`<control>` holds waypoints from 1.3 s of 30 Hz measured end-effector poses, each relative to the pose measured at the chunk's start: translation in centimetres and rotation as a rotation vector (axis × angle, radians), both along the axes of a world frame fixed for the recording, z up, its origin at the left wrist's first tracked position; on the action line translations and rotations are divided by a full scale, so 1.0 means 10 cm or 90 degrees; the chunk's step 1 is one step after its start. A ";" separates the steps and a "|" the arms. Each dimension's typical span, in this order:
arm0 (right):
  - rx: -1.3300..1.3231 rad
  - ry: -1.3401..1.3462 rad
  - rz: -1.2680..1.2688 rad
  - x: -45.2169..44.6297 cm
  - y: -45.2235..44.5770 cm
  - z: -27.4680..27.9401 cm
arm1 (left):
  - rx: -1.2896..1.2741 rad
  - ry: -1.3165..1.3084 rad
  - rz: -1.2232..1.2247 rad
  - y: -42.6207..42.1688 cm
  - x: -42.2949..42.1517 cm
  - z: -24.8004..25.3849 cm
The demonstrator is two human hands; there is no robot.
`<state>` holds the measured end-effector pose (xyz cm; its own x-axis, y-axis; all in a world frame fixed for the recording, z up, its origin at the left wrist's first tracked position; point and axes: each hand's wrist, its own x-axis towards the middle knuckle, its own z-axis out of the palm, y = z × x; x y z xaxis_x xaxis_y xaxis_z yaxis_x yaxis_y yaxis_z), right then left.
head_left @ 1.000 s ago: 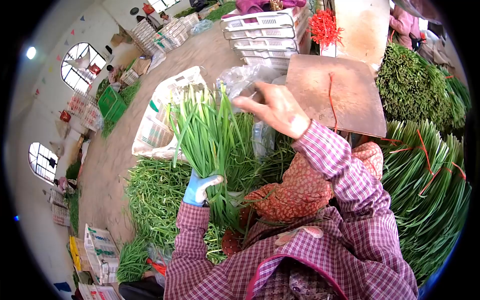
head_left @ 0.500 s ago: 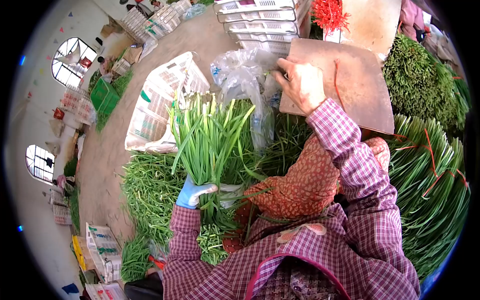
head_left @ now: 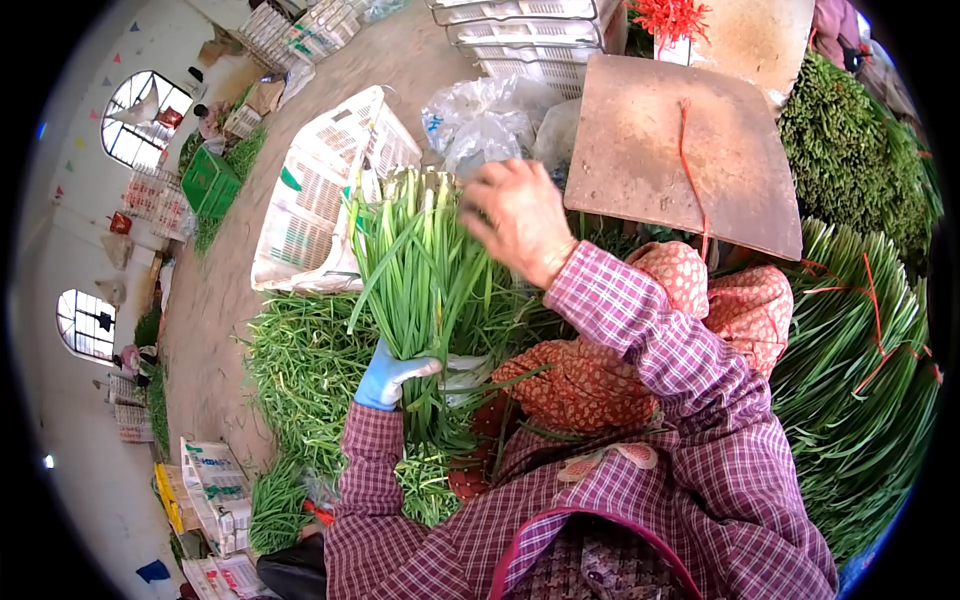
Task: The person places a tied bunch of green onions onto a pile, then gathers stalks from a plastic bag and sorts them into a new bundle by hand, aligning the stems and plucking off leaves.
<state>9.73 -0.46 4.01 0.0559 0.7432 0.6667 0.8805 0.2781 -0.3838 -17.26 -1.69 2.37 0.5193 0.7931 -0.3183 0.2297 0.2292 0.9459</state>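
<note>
My left hand [head_left: 392, 376], in a blue and white glove, is wrapped round the lower part of a bunch of green stalks [head_left: 422, 270]. The pale ends of the bunch point up and away from me. My bare right hand [head_left: 520, 218] is just right of those pale ends, its fingers curled and blurred; what they hold, if anything, cannot be made out. Loose greens [head_left: 310, 370] lie under and around the bunch. A brown board [head_left: 680, 150] with a red tie [head_left: 686, 165] on it is to the right of my right hand.
A white crate [head_left: 310, 190] stands beyond the bunch, beside clear plastic bags [head_left: 480, 115]. Stacked white crates [head_left: 535, 45] are at the top. Tied green bundles [head_left: 850, 390] and a darker green pile [head_left: 850, 150] lie on the right. Part of a person [head_left: 835, 30] shows at the top right.
My right hand has moved left and down from the plastic bag and board to the top of the bunch. My left hand keeps its hold on the bunch.
</note>
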 end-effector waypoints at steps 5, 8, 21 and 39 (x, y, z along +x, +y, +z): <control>0.014 0.047 -0.146 0.59 0.03 0.25 | 0.058 0.001 -0.056 0.02 -0.09 -0.16; -0.050 0.024 -0.254 0.94 -0.05 0.33 | 0.062 -0.002 -0.037 0.02 -0.14 -0.19; -0.040 0.003 0.007 -0.18 -0.20 0.15 | 0.094 -0.004 0.008 0.00 0.07 -0.14; -0.042 -0.132 -0.199 0.67 -0.11 -0.06 | 0.081 0.011 0.015 0.05 -0.10 -0.14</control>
